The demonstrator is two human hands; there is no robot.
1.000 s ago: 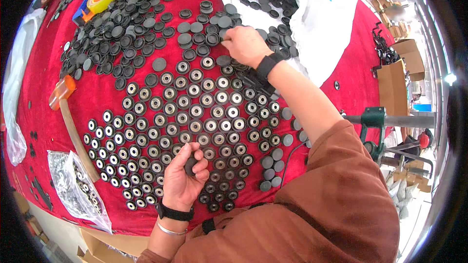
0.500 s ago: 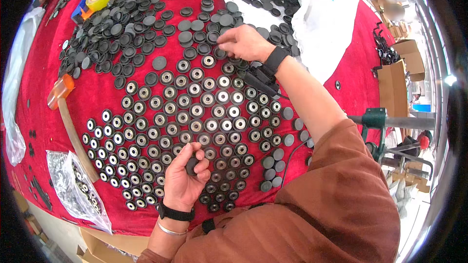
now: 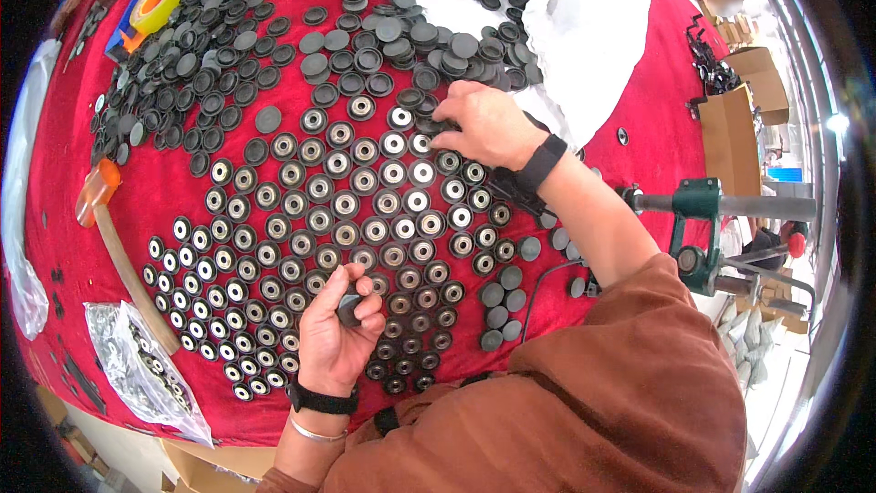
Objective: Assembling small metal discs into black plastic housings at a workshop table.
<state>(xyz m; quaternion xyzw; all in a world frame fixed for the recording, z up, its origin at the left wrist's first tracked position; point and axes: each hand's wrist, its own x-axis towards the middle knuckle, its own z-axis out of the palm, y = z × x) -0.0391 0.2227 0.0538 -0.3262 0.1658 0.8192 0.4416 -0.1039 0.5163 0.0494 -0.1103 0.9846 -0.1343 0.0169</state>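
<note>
Discs, round black rubber caps (image 3: 365, 219), matte, ringed, rowed on red cloth (image 3: 182, 192) beyond both hands. Left hand (image 3: 339, 333) curled, gripping one cap (image 3: 349, 303); right hand (image 3: 488, 123) outstretched, fingertips pinching another cap (image 3: 436, 125).

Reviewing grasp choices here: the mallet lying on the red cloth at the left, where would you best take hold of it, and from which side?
Probably by the bare middle of the wooden handle, from above. The mallet lies flat on the red cloth, orange head away from the person, handle running toward the clear bag of small parts. The near end meets that bag and rows of black discs lie along its right side, so its left side looks freer.
</note>
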